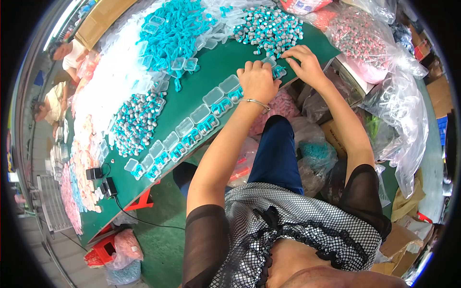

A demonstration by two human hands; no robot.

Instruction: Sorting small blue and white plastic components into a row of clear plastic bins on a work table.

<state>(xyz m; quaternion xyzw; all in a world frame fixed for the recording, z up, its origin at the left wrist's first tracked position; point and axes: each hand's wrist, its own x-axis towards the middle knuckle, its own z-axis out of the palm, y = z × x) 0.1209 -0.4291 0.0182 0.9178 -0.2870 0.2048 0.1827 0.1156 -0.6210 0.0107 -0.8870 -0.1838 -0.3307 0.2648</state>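
On the green table runs a slanting row of small clear plastic boxes (pixel 184 127) with lids flipped back. Teal pieces (pixel 191 138) lie in their lower halves. My left hand (pixel 258 80) is over the far right end of this row, knuckles up and fingers curled down; what its fingertips hold is hidden beneath it. Just to its right, my right hand (pixel 307 67) has thumb and fingers apart, its fingertips by the end box and the near edge of a heap of small grey-and-teal plugs (pixel 269 30). Nothing shows between those fingers.
A big teal heap (pixel 173 36) and a second plug heap (pixel 137 122) lie on the green table (pixel 206 72). Black power adapters (pixel 109 186) trail a cable over the near edge. Plastic bags (pixel 355 41) crowd the right. Two people sit at far left.
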